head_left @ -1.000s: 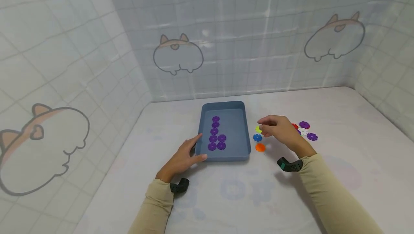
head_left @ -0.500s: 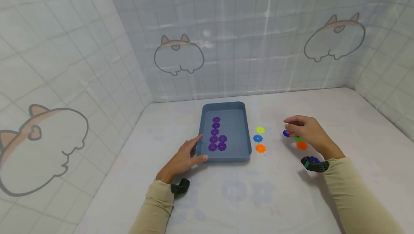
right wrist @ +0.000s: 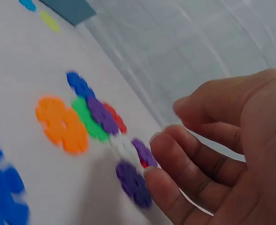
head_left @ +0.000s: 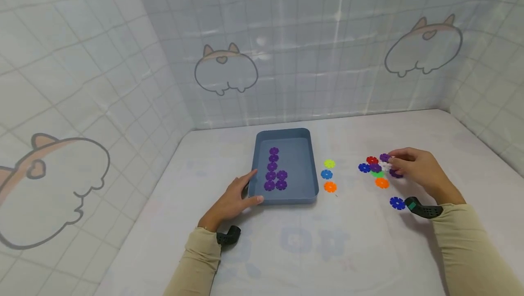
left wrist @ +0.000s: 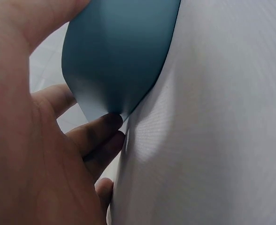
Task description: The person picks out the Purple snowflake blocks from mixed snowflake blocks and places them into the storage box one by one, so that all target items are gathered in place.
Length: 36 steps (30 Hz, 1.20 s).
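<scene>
In the head view, my left hand point(head_left: 233, 199) holds the near left corner of a blue-grey tray point(head_left: 303, 168), thumb at the front rim and fingers along the left side. The left wrist view shows its fingertips against the tray's outer wall point(left wrist: 124, 51). Purple flower-shaped plastic discs point(head_left: 272, 166) lie in the tray's left half. To the right, my right hand point(head_left: 417, 168) reaches over a cluster of coloured discs, fingertips close by a purple disc point(head_left: 385, 158) and a dark purple one point(right wrist: 133, 185). Its thumb and fingers are apart, with nothing between them.
Yellow point(head_left: 329, 163), light blue point(head_left: 326, 174) and orange point(head_left: 330, 187) discs line up beside the tray. The cluster includes red point(head_left: 372, 160), green point(head_left: 377, 174) and orange point(head_left: 382, 183) discs. A dark blue disc point(head_left: 397, 203) lies nearer. A tiled-pattern backdrop point(head_left: 303, 73) rises behind.
My right hand has moved right, from beside the yellow disc to the far side of the cluster, uncovering the discs it had hidden. My left hand and the tray have stayed put.
</scene>
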Tool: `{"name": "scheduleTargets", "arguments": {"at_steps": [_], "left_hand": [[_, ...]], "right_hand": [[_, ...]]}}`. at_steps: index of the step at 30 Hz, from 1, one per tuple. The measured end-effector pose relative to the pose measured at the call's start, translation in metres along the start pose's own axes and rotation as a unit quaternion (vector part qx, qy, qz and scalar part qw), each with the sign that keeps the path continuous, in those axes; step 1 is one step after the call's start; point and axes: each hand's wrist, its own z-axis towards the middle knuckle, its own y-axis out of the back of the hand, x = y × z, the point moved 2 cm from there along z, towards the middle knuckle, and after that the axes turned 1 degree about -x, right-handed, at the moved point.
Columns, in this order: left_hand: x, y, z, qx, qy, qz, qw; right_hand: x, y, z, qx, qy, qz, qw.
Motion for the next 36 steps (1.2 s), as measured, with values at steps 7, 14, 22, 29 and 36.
{"name": "scheduleTargets", "arguments": {"at_steps": [7, 14, 22, 29, 36], "left_hand": [[-0.001, 0.0, -0.001, -0.002, -0.002, 0.0, 1.0], [-0.001, 0.0, -0.001, -0.004, -0.005, 0.003, 1.0], [-0.002, 0.0, -0.001, -0.002, 0.001, 0.001, 1.0], [-0.003, 0.001, -0.002, -0.001, 0.004, -0.002, 1.0], [-0.003, 0.001, -0.002, -0.002, 0.002, -0.003, 1.0]], "right_hand": [[-0.018, 0.01, -0.001, -0.002, -0.02, -0.02, 1.0], [-0.025, 0.009, 0.003, 0.029, -0.023, -0.058, 0.998], [-0.02, 0.008, 0.003, 0.056, -0.004, -0.105, 0.993], [-0.016, 0.004, 0.005, 0.058, 0.002, -0.127, 0.99], [-0.015, 0.003, 0.008, 0.058, 0.008, -0.142, 0.988]]}}
